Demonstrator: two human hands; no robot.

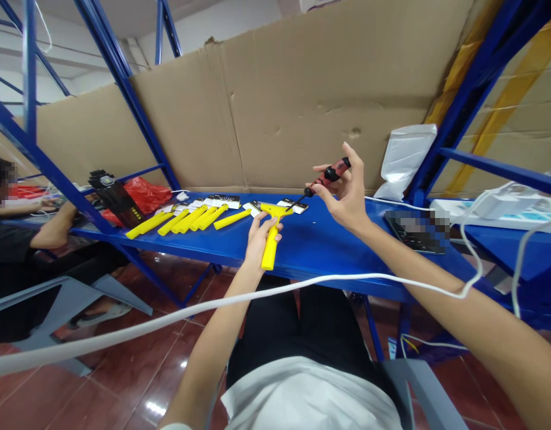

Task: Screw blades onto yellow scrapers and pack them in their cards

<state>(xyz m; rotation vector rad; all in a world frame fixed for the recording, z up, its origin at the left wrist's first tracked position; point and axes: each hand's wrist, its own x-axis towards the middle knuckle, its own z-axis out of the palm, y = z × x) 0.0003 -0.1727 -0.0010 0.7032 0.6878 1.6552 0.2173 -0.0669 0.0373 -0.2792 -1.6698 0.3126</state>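
Observation:
My left hand (258,237) is closed around a yellow T-shaped scraper (270,254), gripping it just below its wide head, with the handle pointing down toward me. In my right hand (350,200) is a red and black screwdriver (329,175), held by its handle between thumb and fingers. Its dark shaft slants down to the left, and the tip is at the right end of the scraper's head; whether it sits in a screw is too small to tell. More yellow scrapers (201,217), several in a row, lie on the blue table (347,248) to the left.
A black bottle (118,200) and a red plastic bag (145,196) stand left. To the right are a phone (412,230), a white power strip (521,220) and a white pouch (405,158). A white cable (221,301) crosses before me. Another person (15,251) sits far left.

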